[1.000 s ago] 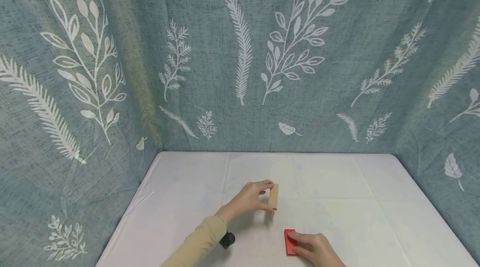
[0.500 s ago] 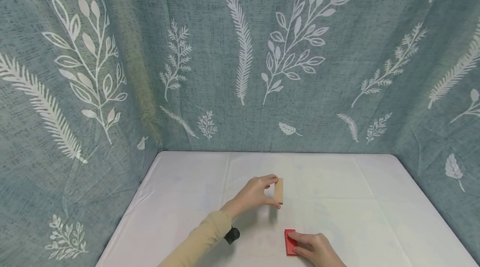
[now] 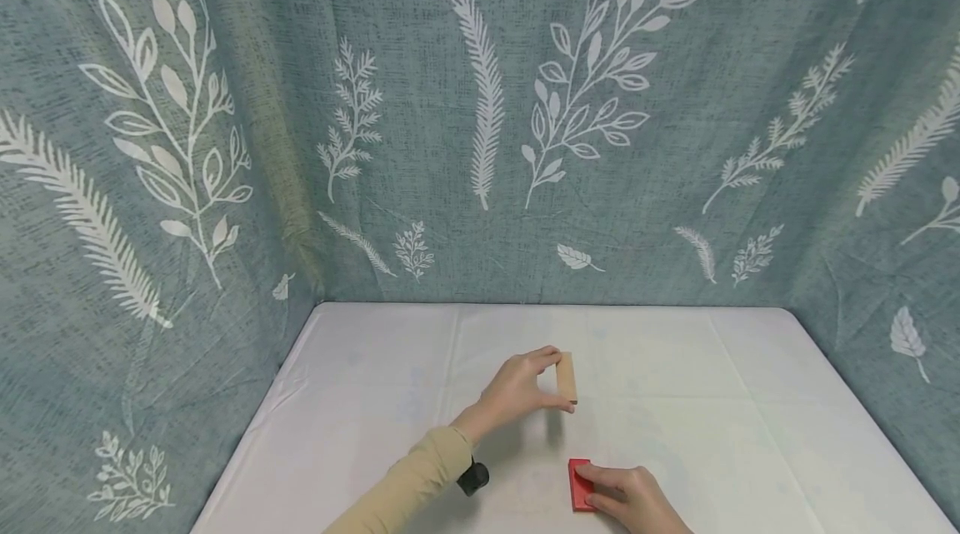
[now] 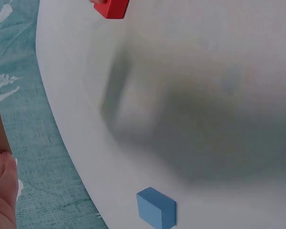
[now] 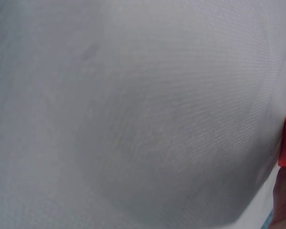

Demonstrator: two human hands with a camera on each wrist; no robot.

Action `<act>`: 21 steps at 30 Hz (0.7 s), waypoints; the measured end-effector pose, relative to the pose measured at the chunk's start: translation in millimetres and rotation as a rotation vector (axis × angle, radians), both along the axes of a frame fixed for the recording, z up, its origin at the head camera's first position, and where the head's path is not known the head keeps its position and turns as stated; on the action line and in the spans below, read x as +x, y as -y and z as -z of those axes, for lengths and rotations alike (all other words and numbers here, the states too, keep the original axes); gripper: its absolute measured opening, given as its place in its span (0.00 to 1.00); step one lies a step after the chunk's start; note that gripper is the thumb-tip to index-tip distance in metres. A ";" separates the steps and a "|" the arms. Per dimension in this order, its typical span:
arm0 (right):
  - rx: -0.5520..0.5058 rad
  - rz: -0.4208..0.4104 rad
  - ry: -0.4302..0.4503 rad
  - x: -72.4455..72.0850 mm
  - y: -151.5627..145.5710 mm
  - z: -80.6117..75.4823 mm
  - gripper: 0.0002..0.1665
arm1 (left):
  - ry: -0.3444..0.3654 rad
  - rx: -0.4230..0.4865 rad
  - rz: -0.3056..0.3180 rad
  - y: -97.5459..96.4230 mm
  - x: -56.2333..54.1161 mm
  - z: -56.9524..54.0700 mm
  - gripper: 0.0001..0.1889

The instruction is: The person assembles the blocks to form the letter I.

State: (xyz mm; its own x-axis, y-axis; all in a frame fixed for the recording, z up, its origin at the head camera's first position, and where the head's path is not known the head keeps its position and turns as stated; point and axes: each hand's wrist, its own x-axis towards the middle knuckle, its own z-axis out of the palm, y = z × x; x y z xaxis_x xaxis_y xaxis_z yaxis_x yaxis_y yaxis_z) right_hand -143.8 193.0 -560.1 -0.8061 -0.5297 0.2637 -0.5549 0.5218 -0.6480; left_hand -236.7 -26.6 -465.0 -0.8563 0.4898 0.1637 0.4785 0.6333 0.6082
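Observation:
My left hand (image 3: 517, 388) pinches a flat tan wooden block (image 3: 566, 377) by its two ends, thumb at the near end and fingers at the far end. The block is raised over the table and casts a shadow below. Nearer to me and slightly right, my right hand (image 3: 636, 496) holds a red rectangular block (image 3: 577, 491) on the white cloth. Its fingers cover part of the red block, which shows only at the edge of the right wrist view. The left wrist view also has a blue block (image 4: 156, 208) on the cloth; I cannot find it in the head view.
A white cloth covers the table (image 3: 675, 401). Blue-green curtains (image 3: 420, 117) with white leaf prints stand behind it and at both sides. A black device (image 3: 473, 478), probably the wrist camera, hangs under the left sleeve (image 3: 412, 480).
My left hand has carried the wooden block to the right and a little away from me. The right hand and the red block have stayed in place.

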 end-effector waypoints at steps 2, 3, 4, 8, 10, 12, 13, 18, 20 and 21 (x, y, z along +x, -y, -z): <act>-0.003 0.001 0.002 -0.1 -0.3 0.0 0.20 | 0.006 0.006 -0.003 -1.1 0.8 1.2 0.41; -0.005 0.001 0.002 -0.2 -0.4 -0.1 0.20 | 0.014 0.008 -0.003 -1.9 1.1 1.9 0.40; -0.007 0.001 0.008 -0.1 -0.5 -0.2 0.20 | 0.019 0.005 0.000 -2.5 1.5 2.7 0.41; -0.025 -0.008 0.005 0.1 -0.8 -0.6 0.20 | 0.029 -0.015 0.011 -5.3 3.6 5.6 0.40; -0.032 -0.016 -0.001 0.2 -0.8 -0.6 0.20 | 0.032 -0.025 0.013 -6.8 4.8 7.1 0.40; -0.035 -0.022 -0.005 0.0 -0.7 -0.6 0.20 | 0.028 -0.025 0.013 -8.3 6.0 8.4 0.40; -0.035 -0.024 -0.009 -0.1 -0.7 -0.5 0.19 | 0.024 -0.025 0.011 -9.0 6.5 9.0 0.40; -0.045 -0.030 -0.042 -0.9 -0.7 1.8 0.19 | -0.012 -0.031 0.004 -12.7 7.2 13.8 0.39; -0.052 -0.034 -0.054 -1.1 -0.9 2.7 0.19 | -0.012 -0.038 0.000 -13.6 7.7 15.3 0.40; -0.054 -0.036 -0.052 -1.1 -1.1 2.8 0.19 | -0.008 -0.040 0.000 -13.9 8.0 15.7 0.40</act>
